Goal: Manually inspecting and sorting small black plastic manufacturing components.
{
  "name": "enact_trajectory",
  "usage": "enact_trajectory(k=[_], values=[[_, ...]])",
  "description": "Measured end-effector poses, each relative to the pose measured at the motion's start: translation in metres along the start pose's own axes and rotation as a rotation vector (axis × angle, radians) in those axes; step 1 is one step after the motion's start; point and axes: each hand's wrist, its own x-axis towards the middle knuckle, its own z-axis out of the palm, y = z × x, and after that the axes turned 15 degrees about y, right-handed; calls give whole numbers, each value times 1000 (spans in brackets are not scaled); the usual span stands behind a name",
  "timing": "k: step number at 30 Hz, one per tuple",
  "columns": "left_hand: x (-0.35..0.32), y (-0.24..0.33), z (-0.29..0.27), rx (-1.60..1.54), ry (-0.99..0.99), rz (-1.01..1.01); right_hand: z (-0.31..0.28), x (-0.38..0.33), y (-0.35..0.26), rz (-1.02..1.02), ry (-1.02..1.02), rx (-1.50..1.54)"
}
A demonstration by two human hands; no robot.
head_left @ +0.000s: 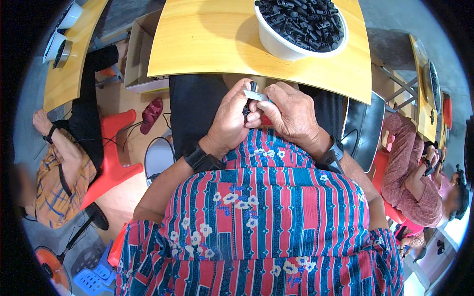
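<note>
Just off the near edge of the yellow table [207, 42], my two hands meet over my lap. My left hand [231, 114] is closed around a small black plastic part [254, 86], whose end sticks up above the fingers. Pinched in my right hand [295, 111] is a knife with a short flat silvery blade [255, 95]. The blade lies across the black part; whether its edge touches it, I cannot tell. A bit of greenish handle shows by the right fingertips, the rest being hidden by the hand.
A white basin [281, 49] heaped with similar black parts [303, 22] stands on the table at the far right. A cardboard box [143, 54] sits on the floor left of the table. People work on both sides, near a red stool [116, 163]. A dark red slipper [151, 115] lies at left.
</note>
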Motion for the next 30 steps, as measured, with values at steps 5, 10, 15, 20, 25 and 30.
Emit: enact_trajectory(k=[5,10,15,20,25,30], values=[[0,-1,0,2,-15,-10,0,1,-3,-11,-28,-102],[0,-1,-1,5,-16,-22,2,0,-2,28,-26,-76],[1,-2,-3,10,-25,-27,3,0,-3,45,-44,-92],[1,-3,-6,-20,-37,-49,4,0,-3,79,-66,-94],[2,-4,-7,-24,-58,-43,3,1,-6,164,-107,-14],[1,-5,-9,-30,-72,-31,6,0,-7,174,-86,14]])
